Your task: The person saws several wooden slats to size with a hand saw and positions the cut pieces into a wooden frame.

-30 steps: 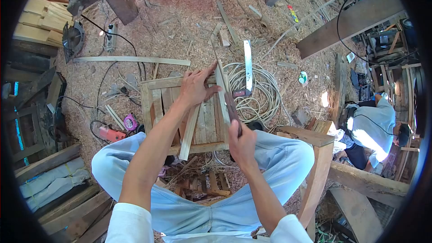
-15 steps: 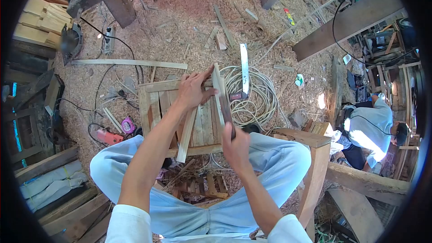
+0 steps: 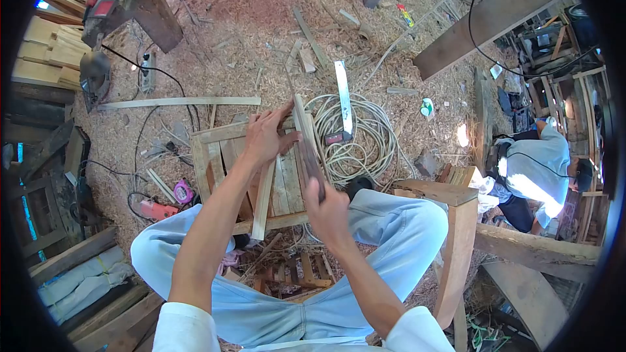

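Strip (image 3: pixel 300 115): pale, slim, roughly 12 o'clock | left hand (image 3: pixel 266 137): touching strip (grip unclear) | right hand (image 3: pixel 328 215): wrapped round dark tool (image 3: pixel 312 168)

Floor (image 3: pixel 241 32) strewn with wood shavings, coiled cable (image 3: pixel 383 133) on it. Far left of coil: stacked planks (image 3: pixel 59 52), dark timbers, thin bright gap (image 3: pixel 26 205). Right of coil: sunlit patch (image 3: pixel 462 135), slatted woodwork (image 3: pixel 590 117). Beyond coil, rightward: thick wooden beam (image 3: pixel 456 42).
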Demonstrator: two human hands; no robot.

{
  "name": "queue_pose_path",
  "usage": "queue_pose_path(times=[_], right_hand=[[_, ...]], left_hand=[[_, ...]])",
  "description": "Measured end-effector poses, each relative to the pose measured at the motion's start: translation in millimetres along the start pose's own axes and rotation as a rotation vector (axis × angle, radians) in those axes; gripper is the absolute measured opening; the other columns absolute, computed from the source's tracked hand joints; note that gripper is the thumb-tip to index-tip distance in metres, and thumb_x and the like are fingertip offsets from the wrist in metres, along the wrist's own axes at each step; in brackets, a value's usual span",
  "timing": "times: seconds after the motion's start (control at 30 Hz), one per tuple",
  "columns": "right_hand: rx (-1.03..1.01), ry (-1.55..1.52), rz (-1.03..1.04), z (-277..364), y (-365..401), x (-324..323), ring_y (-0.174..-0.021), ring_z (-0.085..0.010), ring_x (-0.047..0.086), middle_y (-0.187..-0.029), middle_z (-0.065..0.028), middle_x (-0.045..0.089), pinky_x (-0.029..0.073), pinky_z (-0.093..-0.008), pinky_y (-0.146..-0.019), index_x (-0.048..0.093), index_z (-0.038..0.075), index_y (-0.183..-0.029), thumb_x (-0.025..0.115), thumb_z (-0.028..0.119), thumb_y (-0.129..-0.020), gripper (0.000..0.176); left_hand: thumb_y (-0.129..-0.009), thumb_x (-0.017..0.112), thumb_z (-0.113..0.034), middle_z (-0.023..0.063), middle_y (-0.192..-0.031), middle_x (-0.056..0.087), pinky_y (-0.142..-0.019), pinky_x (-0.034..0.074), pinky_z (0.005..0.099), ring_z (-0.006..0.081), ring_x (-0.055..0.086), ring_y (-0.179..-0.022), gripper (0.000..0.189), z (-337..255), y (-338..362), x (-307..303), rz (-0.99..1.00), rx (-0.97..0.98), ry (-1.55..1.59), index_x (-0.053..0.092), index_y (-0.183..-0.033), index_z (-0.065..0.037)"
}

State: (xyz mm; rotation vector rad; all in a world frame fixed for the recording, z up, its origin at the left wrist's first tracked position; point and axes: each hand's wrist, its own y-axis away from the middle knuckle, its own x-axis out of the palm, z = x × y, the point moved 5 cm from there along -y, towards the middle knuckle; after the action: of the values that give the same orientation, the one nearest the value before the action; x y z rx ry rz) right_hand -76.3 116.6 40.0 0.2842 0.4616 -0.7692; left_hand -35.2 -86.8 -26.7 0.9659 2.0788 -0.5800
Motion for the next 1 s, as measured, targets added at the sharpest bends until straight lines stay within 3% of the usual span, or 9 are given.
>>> queue_pose_path(times=[0.17, 0.3, 0.4, 0.5, 0.67, 0.83, 0.9, 1.0], right_hand=[[0.11, -0.038, 0.021, -4.6, 35.4, -16.2, -0.042, -0.0207, 0.045, -0.051, -0.016, 0.044, 0.037, -0.0367, -0.047, 0.057, -0.006, -0.074, 0.054, 0.022, -0.095, 0.034], [-0.048, 0.0, -0.047, 5.5, -31.0, 10.3, -0.041, -0.0219, 0.044, -0.05, -0.0158, 0.044, 0.037, -0.0368, -0.047, 0.055, -0.005, -0.07, 0.054, 0.021, -0.094, 0.036], [0.003, 0.033, 0.023, 5.4, -51.3, 15.6, -0.041, -0.021, 0.041, -0.05, -0.0158, 0.043, 0.036, -0.0363, -0.047, 0.054, -0.005, -0.069, 0.053, 0.022, -0.095, 0.037], [-0.004, 0.002, 0.004, 7.6, -9.6, -9.2, -0.043, -0.0167, 0.039, -0.049, -0.0134, 0.04, 0.035, -0.0354, -0.046, 0.054, -0.005, -0.07, 0.052, 0.024, -0.096, 0.039], [0.184, 0.015, 0.016, 2.8, 28.8, -24.6, -0.049, -0.0105, 0.037, -0.052, -0.0093, 0.034, 0.033, -0.0343, -0.047, 0.052, -0.005, -0.069, 0.051, 0.025, -0.097, 0.042], [-0.006, 0.051, 0.0, 17.7, -48.6, 11.0, -0.047, -0.0175, 0.035, -0.051, -0.0145, 0.038, 0.033, -0.0377, -0.048, 0.052, -0.006, -0.07, 0.05, 0.027, -0.098, 0.043], [0.029, 0.023, 0.021, 23.2, -54.0, 10.7, -0.046, -0.0207, 0.034, -0.051, -0.0166, 0.04, 0.034, -0.0387, -0.049, 0.051, -0.006, -0.07, 0.05, 0.027, -0.097, 0.043], [0.059, 0.004, -0.006, 10.7, -18.7, -7.8, -0.048, -0.0158, 0.034, -0.051, -0.0136, 0.037, 0.032, -0.0369, -0.048, 0.052, -0.007, -0.07, 0.049, 0.028, -0.098, 0.044]], left_hand=[[-0.075, 0.075, -0.045, 0.0072, -0.119, 0.065, -0.098, 0.034, 0.0384, 0.0241, 0.057, -0.11, 0.083, -4.3, 0.1, -4.5, -0.006, -0.011, 0.026, 0.042, -0.146, -0.017], [-0.076, 0.075, -0.044, 0.0073, -0.121, 0.065, -0.099, 0.034, 0.0376, 0.0239, 0.057, -0.112, 0.082, -0.7, 0.8, -2.0, 0.005, 0.0, 0.007, 0.041, -0.146, -0.018], [-0.077, 0.074, -0.042, 0.0072, -0.123, 0.064, -0.099, 0.034, 0.0373, 0.0237, 0.056, -0.113, 0.081, -0.5, 0.4, -4.4, 0.006, 0.0, 0.05, 0.04, -0.147, -0.019], [-0.077, 0.074, -0.042, 0.0071, -0.125, 0.063, -0.1, 0.033, 0.0379, 0.0231, 0.056, -0.114, 0.082, -6.2, 0.1, -5.6, 0.016, -0.04, 0.024, 0.039, -0.147, -0.02], [-0.075, 0.074, -0.047, 0.0068, -0.124, 0.063, -0.101, 0.033, 0.0382, 0.0228, 0.055, -0.114, 0.087, -4.1, 1.1, -3.1, 0.023, -0.047, 0.009, 0.035, -0.149, -0.021], [-0.077, 0.073, -0.046, 0.0056, -0.123, 0.063, -0.103, 0.032, 0.0391, 0.0238, 0.056, -0.113, 0.088, -1.1, -0.8, -2.5, 0.019, 0.01, -0.007, 0.032, -0.15, -0.022], [-0.076, 0.074, -0.046, 0.0056, -0.122, 0.064, -0.103, 0.032, 0.0392, 0.0243, 0.056, -0.113, 0.089, -5.5, 0.4, -7.9, 0.056, -0.027, 0.004, 0.032, -0.15, -0.021], [-0.075, 0.074, -0.046, 0.0058, -0.121, 0.064, -0.103, 0.032, 0.0395, 0.0249, 0.056, -0.113, 0.09, -9.1, -1.3, -8.4, 0.069, -0.074, 0.03, 0.032, -0.15, -0.019]])
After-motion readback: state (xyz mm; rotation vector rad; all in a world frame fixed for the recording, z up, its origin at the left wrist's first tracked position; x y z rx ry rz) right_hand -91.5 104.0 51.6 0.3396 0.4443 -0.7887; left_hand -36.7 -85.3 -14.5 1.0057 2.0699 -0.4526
